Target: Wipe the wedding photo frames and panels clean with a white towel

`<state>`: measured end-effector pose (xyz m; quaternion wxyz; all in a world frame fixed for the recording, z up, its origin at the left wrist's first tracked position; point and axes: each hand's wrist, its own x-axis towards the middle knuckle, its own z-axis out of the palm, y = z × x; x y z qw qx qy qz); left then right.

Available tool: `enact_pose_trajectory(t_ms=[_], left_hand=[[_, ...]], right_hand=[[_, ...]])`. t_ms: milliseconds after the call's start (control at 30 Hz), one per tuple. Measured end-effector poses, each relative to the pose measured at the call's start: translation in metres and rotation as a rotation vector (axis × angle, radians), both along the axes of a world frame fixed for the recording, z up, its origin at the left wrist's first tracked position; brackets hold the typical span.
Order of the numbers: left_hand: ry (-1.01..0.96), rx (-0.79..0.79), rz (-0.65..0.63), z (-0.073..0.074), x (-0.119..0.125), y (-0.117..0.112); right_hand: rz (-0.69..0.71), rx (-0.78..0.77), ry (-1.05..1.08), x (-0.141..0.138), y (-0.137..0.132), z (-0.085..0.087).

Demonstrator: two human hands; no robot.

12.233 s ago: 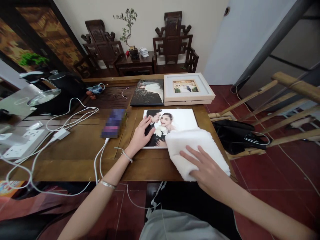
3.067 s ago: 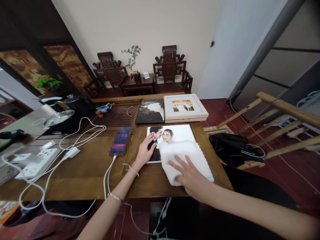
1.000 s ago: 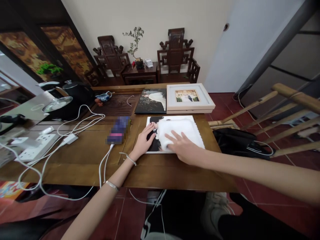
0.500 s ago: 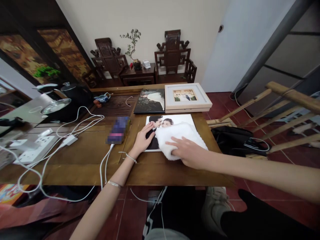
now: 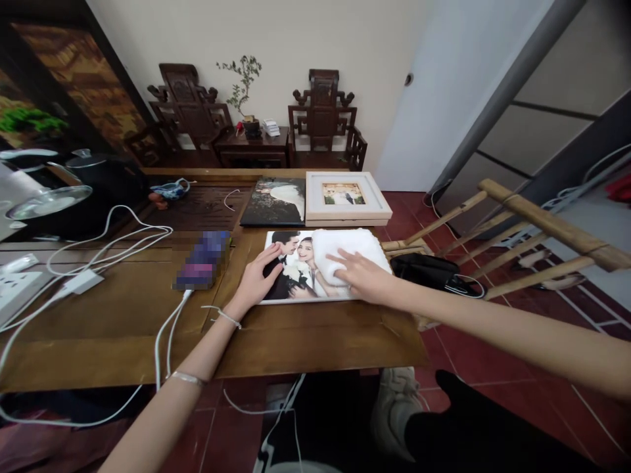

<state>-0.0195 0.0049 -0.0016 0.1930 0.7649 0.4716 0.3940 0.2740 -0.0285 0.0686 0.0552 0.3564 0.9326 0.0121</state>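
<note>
A glossy wedding photo panel [image 5: 296, 272] lies flat near the right end of the wooden table [image 5: 123, 315]. My left hand [image 5: 254, 282] rests flat on its left edge with the fingers spread. A folded white cloth [image 5: 345, 253] covers the panel's right part. My right hand [image 5: 362, 279] lies palm-down on the cloth with the fingers stretched out.
Behind the panel lie a dark photo print [image 5: 275, 202] and a white framed picture [image 5: 345, 197]. A phone [image 5: 200, 261] on a white cable lies left of the panel. Cables and a power strip [image 5: 14, 289] crowd the left. A bamboo chair [image 5: 517, 243] with a black bag [image 5: 434, 272] stands right.
My right hand has slid the white cloth from the panel's near middle to its right side, uncovering the couple in the photo. The left hand stays on the left edge.
</note>
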Motion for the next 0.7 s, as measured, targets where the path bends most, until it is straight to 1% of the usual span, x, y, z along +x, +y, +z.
enact_pose_trajectory(t_ms=[167, 233, 300, 367, 467, 600, 700], left_hand=[[0.014, -0.001, 0.001, 0.003, 0.001, -0.001], [0.019, -0.004, 0.001, 0.004, 0.002, -0.002], [0.020, -0.006, 0.001, 0.005, 0.002, -0.003], [0.021, -0.005, 0.004, 0.005, 0.002, -0.003], [0.029, 0.000, 0.015, 0.004, 0.002, -0.003], [0.045, -0.003, 0.019, 0.005, 0.002, -0.003], [0.045, -0.003, 0.016, 0.006, 0.002, -0.003]], right_hand=[[0.037, -0.075, -0.054, -0.011, -0.061, 0.007], [0.060, -0.102, -0.077, -0.014, -0.076, 0.010], [0.078, -0.099, -0.068, -0.014, -0.078, 0.010], [0.096, -0.073, -0.023, -0.010, -0.069, 0.008], [0.097, -0.027, 0.071, -0.003, -0.037, 0.004], [-0.012, -0.048, 0.100, 0.004, 0.015, 0.008], [-0.061, -0.096, 0.114, 0.005, 0.045, 0.012]])
